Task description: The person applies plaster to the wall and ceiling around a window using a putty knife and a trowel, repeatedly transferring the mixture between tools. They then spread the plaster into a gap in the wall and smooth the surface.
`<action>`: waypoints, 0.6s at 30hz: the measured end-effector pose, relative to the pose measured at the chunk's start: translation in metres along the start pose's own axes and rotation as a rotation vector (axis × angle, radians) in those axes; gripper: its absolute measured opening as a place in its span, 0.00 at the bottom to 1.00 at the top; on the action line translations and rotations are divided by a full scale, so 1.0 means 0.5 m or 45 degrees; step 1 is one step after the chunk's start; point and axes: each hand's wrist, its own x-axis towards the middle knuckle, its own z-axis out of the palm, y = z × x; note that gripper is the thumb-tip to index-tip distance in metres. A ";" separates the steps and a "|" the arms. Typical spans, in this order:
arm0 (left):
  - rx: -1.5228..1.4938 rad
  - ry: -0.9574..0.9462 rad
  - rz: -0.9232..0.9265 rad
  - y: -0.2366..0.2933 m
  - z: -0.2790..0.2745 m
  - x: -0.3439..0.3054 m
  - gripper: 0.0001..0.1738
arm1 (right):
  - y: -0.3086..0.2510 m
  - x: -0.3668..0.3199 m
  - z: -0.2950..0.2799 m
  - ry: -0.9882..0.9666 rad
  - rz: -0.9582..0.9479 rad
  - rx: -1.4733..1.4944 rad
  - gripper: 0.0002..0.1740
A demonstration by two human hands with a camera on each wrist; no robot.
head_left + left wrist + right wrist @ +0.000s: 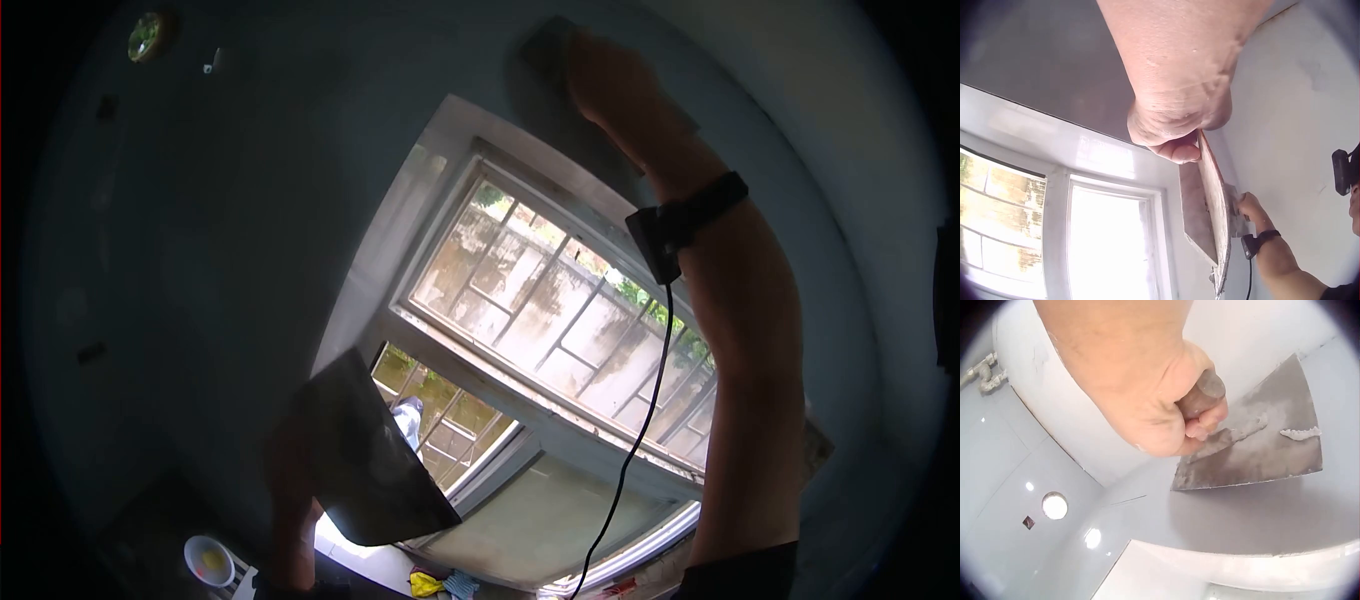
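The right hand (1172, 419) grips the round handle of a metal trowel (1254, 437); ridges of white paste lie on its blade, which is beside the grey wall. In the head view the right hand (610, 80) is raised above the window, the trowel (550, 60) dim against the wall. The left hand (292, 455) holds a dark flat board (375, 460) lower down, in front of the window's left part. In the left wrist view the left hand's fingers (1179, 150) are curled at the edge of the board (1210, 194), seen nearly edge-on.
A barred window (560, 290) with a pale frame fills the middle. A white bowl (209, 561) and a yellow cloth (425, 583) are low in view. A black cable (640, 440) hangs from the right wrist's camera. Pipes (988, 375) run along a wall at the far left.
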 end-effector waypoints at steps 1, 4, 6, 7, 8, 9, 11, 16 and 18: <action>0.343 -0.003 0.153 -0.020 -0.022 -0.001 0.24 | 0.003 -0.006 -0.011 -0.008 -0.065 -0.036 0.12; 1.123 -0.032 0.551 -0.055 -0.055 -0.013 0.25 | 0.018 -0.001 -0.008 -0.068 -0.065 -0.110 0.12; 1.321 -0.046 0.742 -0.014 -0.046 -0.014 0.29 | 0.031 0.003 -0.019 -0.096 -0.041 -0.107 0.12; 1.427 -0.053 0.840 0.013 -0.046 -0.015 0.31 | 0.032 -0.006 -0.027 -0.109 -0.051 -0.074 0.13; 1.540 -0.052 0.935 0.037 -0.051 -0.017 0.33 | 0.025 -0.012 -0.035 -0.118 -0.064 -0.032 0.13; 1.653 -0.051 1.030 0.050 -0.056 -0.020 0.35 | 0.020 -0.022 -0.044 -0.114 -0.080 -0.049 0.14; 1.475 -0.016 0.776 0.037 -0.058 -0.018 0.37 | 0.027 -0.048 -0.064 -0.119 -0.110 -0.100 0.14; 1.525 0.004 0.734 0.033 -0.022 -0.024 0.30 | 0.082 -0.089 -0.070 -0.284 0.071 -0.085 0.14; 1.569 -0.018 0.797 0.052 -0.001 -0.024 0.30 | 0.106 -0.117 -0.082 -0.345 0.095 -0.112 0.14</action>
